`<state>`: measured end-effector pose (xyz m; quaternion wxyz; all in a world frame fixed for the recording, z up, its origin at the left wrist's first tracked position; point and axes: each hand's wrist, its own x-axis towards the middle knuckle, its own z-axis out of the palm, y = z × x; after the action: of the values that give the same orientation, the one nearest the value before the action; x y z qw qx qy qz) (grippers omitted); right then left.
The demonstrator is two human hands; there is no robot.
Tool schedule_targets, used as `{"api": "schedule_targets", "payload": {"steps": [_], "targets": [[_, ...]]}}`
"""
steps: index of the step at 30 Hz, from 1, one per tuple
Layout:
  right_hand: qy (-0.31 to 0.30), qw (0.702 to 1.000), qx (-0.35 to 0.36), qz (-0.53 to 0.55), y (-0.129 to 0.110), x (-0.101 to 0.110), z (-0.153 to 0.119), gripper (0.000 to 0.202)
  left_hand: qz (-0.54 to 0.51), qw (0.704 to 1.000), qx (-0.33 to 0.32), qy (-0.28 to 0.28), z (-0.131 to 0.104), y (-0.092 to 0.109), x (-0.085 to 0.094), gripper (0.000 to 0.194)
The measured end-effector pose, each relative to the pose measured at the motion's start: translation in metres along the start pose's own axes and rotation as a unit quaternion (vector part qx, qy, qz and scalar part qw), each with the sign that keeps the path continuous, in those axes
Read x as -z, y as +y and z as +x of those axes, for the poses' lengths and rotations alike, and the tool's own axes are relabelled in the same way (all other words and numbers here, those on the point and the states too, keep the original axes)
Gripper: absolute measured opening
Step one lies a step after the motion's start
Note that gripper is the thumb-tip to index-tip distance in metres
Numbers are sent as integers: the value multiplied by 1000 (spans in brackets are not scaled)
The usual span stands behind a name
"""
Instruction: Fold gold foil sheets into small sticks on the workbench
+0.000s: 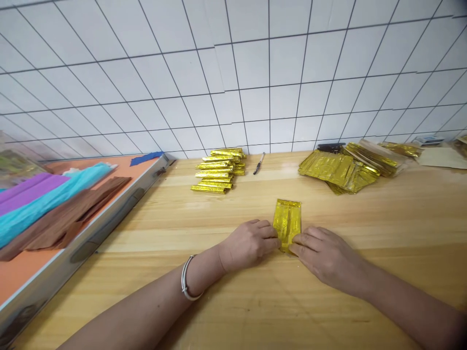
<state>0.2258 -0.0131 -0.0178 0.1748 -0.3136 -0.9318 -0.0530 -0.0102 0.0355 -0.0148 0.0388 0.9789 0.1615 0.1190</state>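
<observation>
A small gold foil sheet (287, 221), creased lengthwise and folded over along its far edge, lies flat on the wooden table. My left hand (251, 244) has its fingers bent and pressed together at the sheet's lower left edge. Across from it, my right hand (323, 257) pinches the lower right corner, its thumb partly hidden. Beyond my hands, folded gold foil strips (219, 172) are piled in a loose stack. A heap of flat gold foil sheets (333, 167) rests at the back right.
A pen (259, 164) lies between the strips and the heap. On the left stands an orange-topped board (146, 170) with a raised metal edge, bearing blue, purple and brown crepe-like sheets (73, 214). A white wall with dark grid lines (251, 63) closes off the back.
</observation>
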Motion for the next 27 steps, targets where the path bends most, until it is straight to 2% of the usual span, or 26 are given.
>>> {"api": "schedule_targets", "payload": {"steps": [7,11,18,23,27], "targets": [[-14,999,-24,20,0,-3,-3,19,-104,993,46,14,-1,-2,4,20],[-15,999,-31,-6,-3,-2,-3,17,-110,990,87,20,1,2,5,16],[-36,998,-51,-20,-11,0,-3,11,-119,988,99,4,2,7,10,13],[-59,993,-99,39,-13,4,1,12,-136,982,132,6,4,11,15,14],[-49,986,-133,89,-11,5,4,12,-151,978,145,10,5,13,14,15]]}}
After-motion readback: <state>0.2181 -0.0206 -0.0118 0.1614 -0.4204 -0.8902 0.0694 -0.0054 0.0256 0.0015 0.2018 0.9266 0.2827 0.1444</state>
